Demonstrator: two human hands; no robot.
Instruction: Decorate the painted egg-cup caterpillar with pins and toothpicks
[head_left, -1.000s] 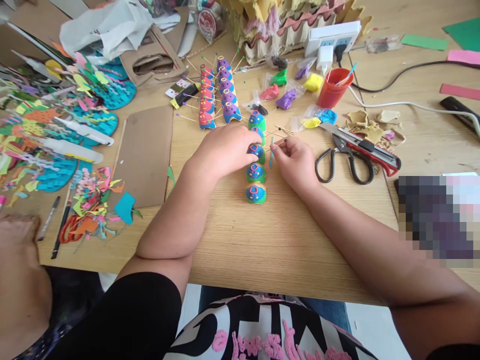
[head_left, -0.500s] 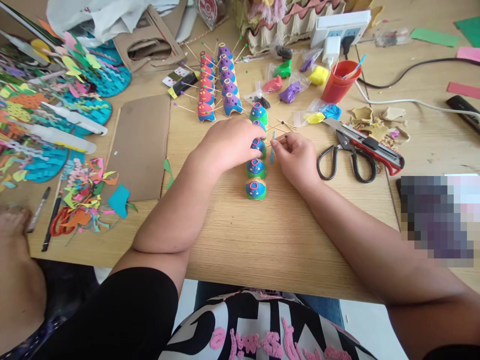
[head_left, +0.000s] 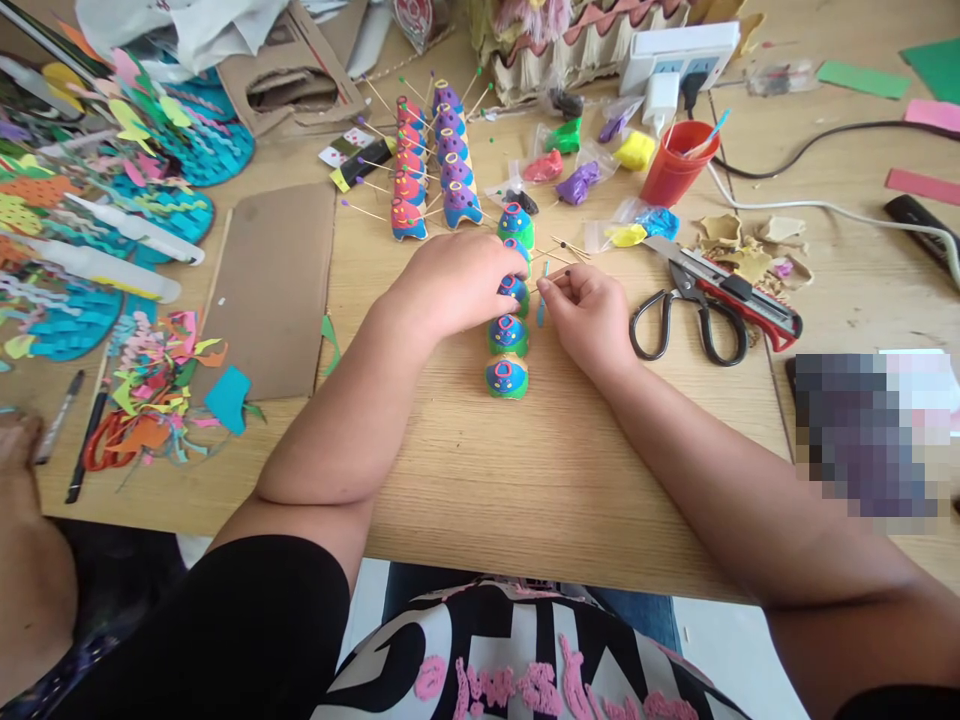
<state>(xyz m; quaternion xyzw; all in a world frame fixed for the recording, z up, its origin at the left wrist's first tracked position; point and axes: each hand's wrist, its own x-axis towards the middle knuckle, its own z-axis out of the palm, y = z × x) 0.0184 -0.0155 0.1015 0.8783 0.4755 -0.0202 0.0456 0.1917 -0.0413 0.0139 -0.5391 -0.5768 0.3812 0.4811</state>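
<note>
A strip of blue and green egg-carton bumps [head_left: 508,376] with pink rings stands upright in front of me. My left hand [head_left: 465,275] grips one of its middle bumps from the left side. Between the fingertips of my right hand [head_left: 589,310] is a thin dark-tipped stick, its other end against the strip's right side. Loose sticks [head_left: 568,247] lie just beyond that hand, and a light blue stick [head_left: 543,295] lies between strip and hand. Behind stand a red-and-blue strip [head_left: 409,185] and a purple-and-blue strip [head_left: 459,172], with ball-tipped sticks poking out.
Scissors [head_left: 705,310] and a red box cutter [head_left: 761,300] lie to the right, near a red cup [head_left: 677,165]. Bags of coloured clay [head_left: 577,185] are behind. Cardboard [head_left: 270,290] and paper scraps [head_left: 169,390] lie left; another person's arm [head_left: 30,570] is at the left edge.
The whole view has shifted slightly, so things appear a little further left. Both hands keep nearly the same hold on the strip and the stick.
</note>
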